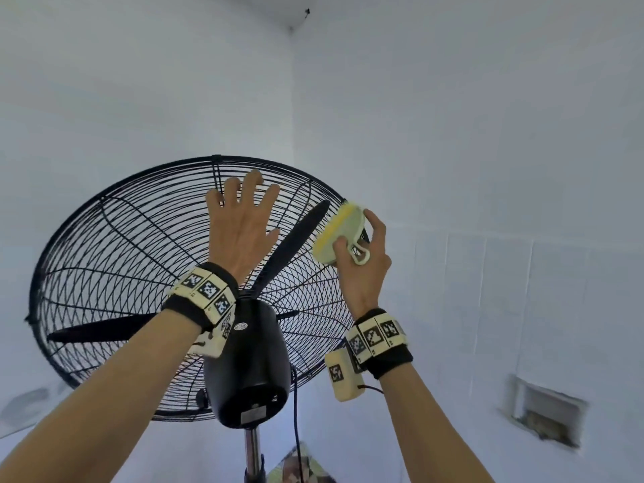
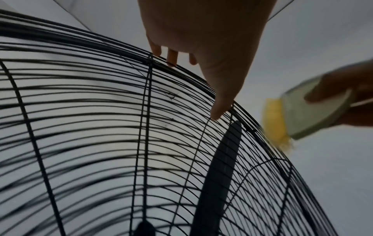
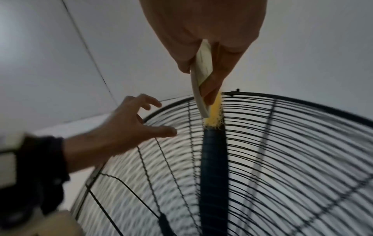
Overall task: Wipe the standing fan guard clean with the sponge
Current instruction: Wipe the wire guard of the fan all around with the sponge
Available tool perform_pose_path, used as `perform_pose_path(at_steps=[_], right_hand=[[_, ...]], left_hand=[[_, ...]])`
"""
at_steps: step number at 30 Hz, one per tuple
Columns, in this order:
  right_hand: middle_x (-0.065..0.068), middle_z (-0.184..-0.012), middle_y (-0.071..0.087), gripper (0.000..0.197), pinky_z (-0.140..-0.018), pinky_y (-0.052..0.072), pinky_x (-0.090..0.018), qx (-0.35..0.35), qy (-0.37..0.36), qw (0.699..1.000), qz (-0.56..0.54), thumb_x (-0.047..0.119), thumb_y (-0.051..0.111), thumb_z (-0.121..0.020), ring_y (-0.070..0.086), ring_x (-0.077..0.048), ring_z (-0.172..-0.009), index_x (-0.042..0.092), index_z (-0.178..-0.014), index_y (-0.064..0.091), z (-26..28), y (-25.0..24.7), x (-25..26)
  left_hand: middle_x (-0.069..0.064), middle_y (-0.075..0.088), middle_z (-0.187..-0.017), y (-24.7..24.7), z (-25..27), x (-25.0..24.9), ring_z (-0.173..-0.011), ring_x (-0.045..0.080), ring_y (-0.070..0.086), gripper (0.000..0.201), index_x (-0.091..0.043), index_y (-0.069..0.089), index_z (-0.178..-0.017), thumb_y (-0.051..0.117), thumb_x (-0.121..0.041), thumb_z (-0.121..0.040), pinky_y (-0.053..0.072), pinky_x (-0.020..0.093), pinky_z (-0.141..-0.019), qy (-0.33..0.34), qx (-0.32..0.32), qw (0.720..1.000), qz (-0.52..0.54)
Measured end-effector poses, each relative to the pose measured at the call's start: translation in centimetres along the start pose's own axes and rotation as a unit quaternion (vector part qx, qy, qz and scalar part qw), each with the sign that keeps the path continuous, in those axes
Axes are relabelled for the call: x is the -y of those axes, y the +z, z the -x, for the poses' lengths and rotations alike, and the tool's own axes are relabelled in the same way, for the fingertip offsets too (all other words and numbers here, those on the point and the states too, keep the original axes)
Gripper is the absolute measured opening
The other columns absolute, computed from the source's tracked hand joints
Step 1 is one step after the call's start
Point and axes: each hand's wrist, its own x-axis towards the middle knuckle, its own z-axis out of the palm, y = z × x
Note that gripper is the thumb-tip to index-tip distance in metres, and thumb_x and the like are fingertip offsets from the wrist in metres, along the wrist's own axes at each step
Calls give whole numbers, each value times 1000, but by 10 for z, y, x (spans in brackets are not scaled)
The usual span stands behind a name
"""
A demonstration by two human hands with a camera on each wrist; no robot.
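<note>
Right hand [image 1: 366, 263] fingers clamp the sponge [image 1: 339, 235] against the fan guard [image 1: 115, 238]; left hand [image 1: 244, 231] fingers spread; motor badge [image 1: 240, 326] unreadable.

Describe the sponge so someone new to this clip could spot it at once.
Find the black wire fan guard and follow its rim to the upper right edge. There the right hand grips the sponge against the wires: the only pale thing on the fan, yellow-faced with a pale green plastic back and loop handle.

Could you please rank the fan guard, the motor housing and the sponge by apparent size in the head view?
1. fan guard
2. motor housing
3. sponge, though it sits farther from the camera than the housing.
</note>
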Motion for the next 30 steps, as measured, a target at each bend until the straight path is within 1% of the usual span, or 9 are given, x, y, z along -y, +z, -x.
perform_pose_path(at_steps=[4, 7, 9, 13, 17, 21, 23, 27, 30], right_hand=[[10, -94, 72, 55, -72, 64, -40, 38, -56, 997, -23, 15, 68, -95, 70, -16, -86, 35, -145, 56, -14, 27, 14], [0, -75, 66, 54, -57, 57, -30, 37, -109, 992, 52, 17, 64, -99, 59, -17, -62, 35, -150, 52, -8, 37, -7], [-3, -70, 62, 54, -51, 51, -21, 5, -79, 991, 105, 22, 61, -102, 49, -9, -52, 35, -153, 47, -6, 28, -32], [-9, -104, 75, 56, -87, 60, -37, -40, 35, 985, 167, 24, 61, -102, 63, -17, -78, 29, -155, 45, -11, 3, -58], [1, -90, 73, 49, -73, 59, -21, -32, -39, 996, 74, 21, 64, -99, 64, -4, -72, 32, -147, 57, -20, 22, -32], [-9, -85, 73, 42, -64, 57, -33, 9, -138, 989, 53, 24, 63, -102, 65, -27, -69, 33, -143, 61, -24, 43, -12], [-9, -80, 72, 42, -61, 57, -34, -21, -117, 988, 103, 23, 62, -102, 62, -25, -64, 31, -143, 60, -24, 34, -20], [-11, -107, 76, 45, -94, 52, -28, -62, 8, 972, 226, 26, 60, -102, 63, -17, -82, 25, -147, 56, -33, 5, -36], [-5, -96, 76, 43, -77, 59, -25, -33, -34, 985, 164, 28, 62, -100, 62, -6, -69, 30, -143, 60, -39, 21, -14]], left_hand=[[9, 43, -149, 2, -23, 10, -130, 36, 39, 74, -19, 51, -140, 78, -51, -78, 35, 55, -100, 57, -31, 998, 1], [9, 40, -151, 7, -41, 13, -138, 37, 35, 85, -21, 48, -144, 68, -70, -77, 27, 59, -113, 70, 8, 997, -12], [9, 41, -149, 14, -49, 13, -138, 36, 34, 94, -23, 45, -144, 68, -78, -71, 26, 61, -114, 58, 46, 997, -23], [14, 44, -137, 19, -61, 11, -128, 36, 39, 105, -17, 48, -134, 75, -84, -58, 33, 58, -109, 28, 71, 997, -27], [13, 46, -129, 25, -57, 11, -124, 35, 39, 102, -14, 52, -127, 78, -82, -55, 29, 56, -107, 22, 30, 999, 8], [14, 48, -127, 28, -54, 9, -123, 35, 40, 100, -14, 56, -124, 87, -74, -50, 28, 56, -107, 15, 5, 999, 41], [13, 48, -127, 26, -54, 9, -123, 35, 39, 101, -15, 57, -123, 87, -74, -48, 28, 56, -108, 9, 5, 999, 50], [13, 49, -127, 21, -52, 12, -124, 36, 40, 102, -15, 57, -123, 86, -77, -47, 29, 56, -108, 0, 11, 999, 49], [13, 49, -127, 19, -50, 12, -124, 36, 41, 102, -14, 57, -124, 85, -77, -49, 28, 55, -108, 0, 8, 999, 42]])
